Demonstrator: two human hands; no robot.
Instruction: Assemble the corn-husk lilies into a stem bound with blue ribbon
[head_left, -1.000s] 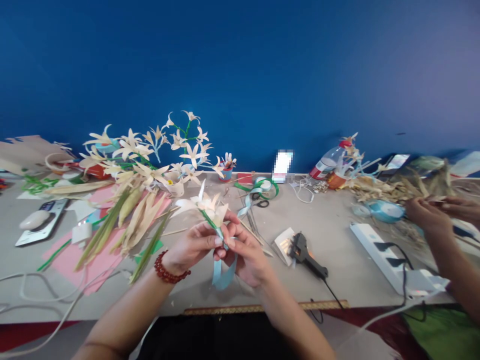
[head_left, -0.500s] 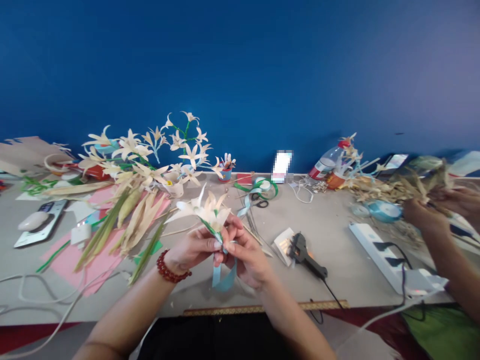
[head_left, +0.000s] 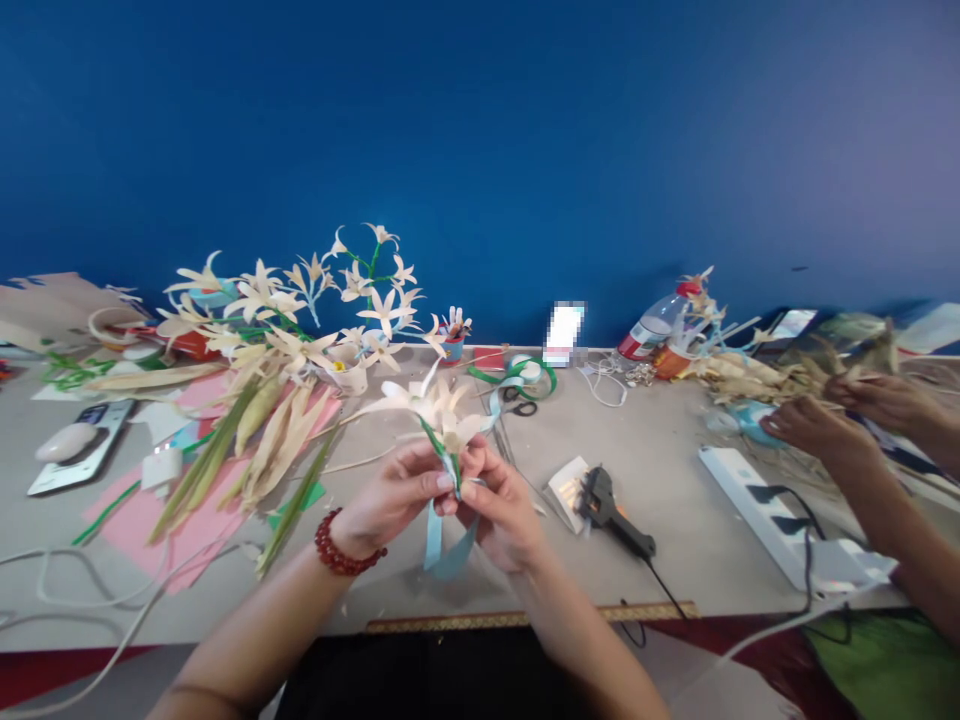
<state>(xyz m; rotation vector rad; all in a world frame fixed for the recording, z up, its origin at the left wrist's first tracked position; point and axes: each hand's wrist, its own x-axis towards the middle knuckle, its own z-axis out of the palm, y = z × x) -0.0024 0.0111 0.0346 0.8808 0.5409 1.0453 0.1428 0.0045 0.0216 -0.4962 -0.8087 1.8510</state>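
Flower spray [head_left: 448, 412]: at the centre of the frame, held up over the bench [head_left: 637, 430]; its pale petals spread just above the fingers of both hands, and its green stem runs down between the two thumbs.
Left hand [head_left: 397, 492]: fingers pinching the stem near its lower end, thumb on the near side; a red bead bracelet [head_left: 346, 545] circles the wrist.
Right hand [head_left: 506, 512]: fingers curled in against the same lower end, thumb and forefinger closed at the stem beside the left thumb; whether they grip stem, ribbon or both cannot be told.
Blue ribbon [head_left: 451, 562]: hangs in a loop under the fingers, lower centre of the frame.
Glue gun [head_left: 619, 515]: on the bench, right of centre, well apart from both hands.
Scissors [head_left: 521, 403]: just above and right of the right hand in the frame, beside rolled ribbons [head_left: 551, 378].
Corn husks [head_left: 281, 445]: left of centre, partly over pink paper [head_left: 180, 525].
Co-worker's hands [head_left: 832, 435]: at the right edge, among dry husk strips.
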